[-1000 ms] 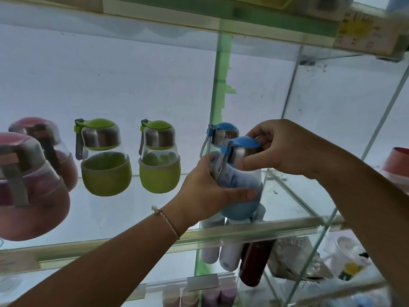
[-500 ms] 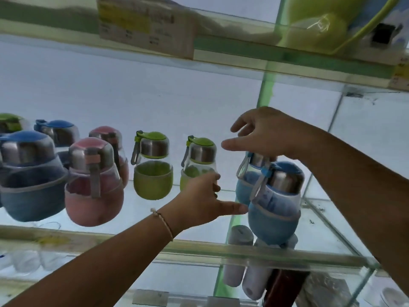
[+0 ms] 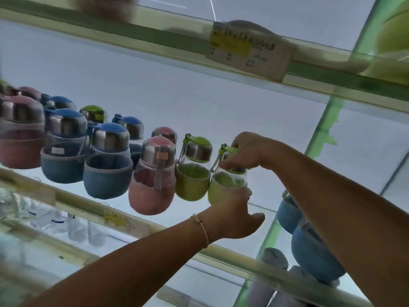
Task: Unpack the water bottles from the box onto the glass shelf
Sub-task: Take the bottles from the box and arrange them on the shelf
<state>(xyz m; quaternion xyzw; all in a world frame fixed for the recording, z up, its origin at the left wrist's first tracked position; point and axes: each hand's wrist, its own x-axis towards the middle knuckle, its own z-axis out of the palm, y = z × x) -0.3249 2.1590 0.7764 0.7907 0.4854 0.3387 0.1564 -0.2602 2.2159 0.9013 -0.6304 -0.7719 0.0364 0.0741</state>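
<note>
A row of small round water bottles stands on the glass shelf (image 3: 141, 228). Both my hands are on a green bottle (image 3: 223, 189) at the right end of the row. My right hand (image 3: 247, 152) grips its steel cap from above. My left hand (image 3: 234, 214) cups its green base from the front, thumb sticking out to the right. A second green bottle (image 3: 193, 173) touches it on the left, then a pink bottle (image 3: 152, 180). Two blue bottles (image 3: 309, 258) stand at the right, partly hidden behind my right forearm. The box is out of view.
Further left stand several blue bottles (image 3: 106, 160) and a large pink one (image 3: 20, 134). An upper glass shelf with a price label (image 3: 247, 52) hangs overhead. A green upright (image 3: 321, 134) divides the shelving at the right. Cups and tumblers sit on the lower shelf.
Both hands left the blue bottle, which now stands on the shelf at the right, and moved left onto the green bottle. The camera view swung left and tilted.
</note>
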